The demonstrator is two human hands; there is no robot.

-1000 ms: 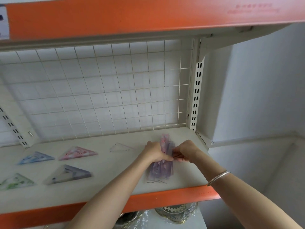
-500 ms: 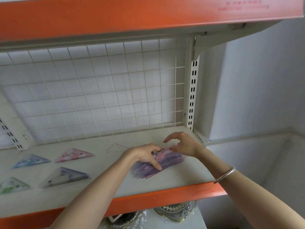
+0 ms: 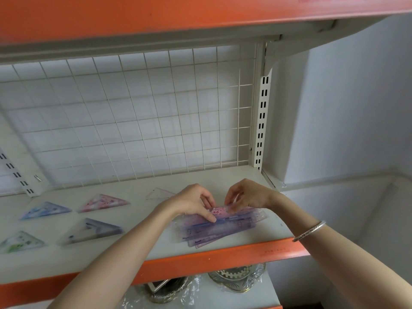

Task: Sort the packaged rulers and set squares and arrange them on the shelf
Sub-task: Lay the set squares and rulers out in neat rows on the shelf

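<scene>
The fan of packaged rulers point(image 3: 223, 229) lay flat on the shelf point(image 3: 138, 215) near its right front corner, the lowest purple packs reaching close to the orange front lip point(image 3: 223, 256) without crossing it. The left hand point(image 3: 191, 204) held the fan's left end, thumb pressed on top and fingers curled over the far edge. The right hand point(image 3: 247, 195), with a bracelet point(image 3: 310, 230) on its wrist, pinched the far edge of the topmost pink pack with bent fingertips. Bare shelf stretched behind both hands to the wire grid back panel point(image 3: 133, 121), and a narrower strip ran between the fan and the right edge, where the slotted upright point(image 3: 262, 121) rose at the rear corner. The orange-fronted upper shelf point(image 3: 178, 12) hung well above. A clear set square point(image 3: 159, 194) lay just behind the left hand, partly hidden by it. Further left, well apart from the fan, lay four more: a pink set square point(image 3: 103, 202) and a blue set square point(image 3: 45, 210) in the rear row, a purple set square point(image 3: 93, 229) and a green set square point(image 3: 21, 241) nearer the front edge. Below the lip, plastic-wrapped metal dishes point(image 3: 238, 277) stood on a lower level.
</scene>
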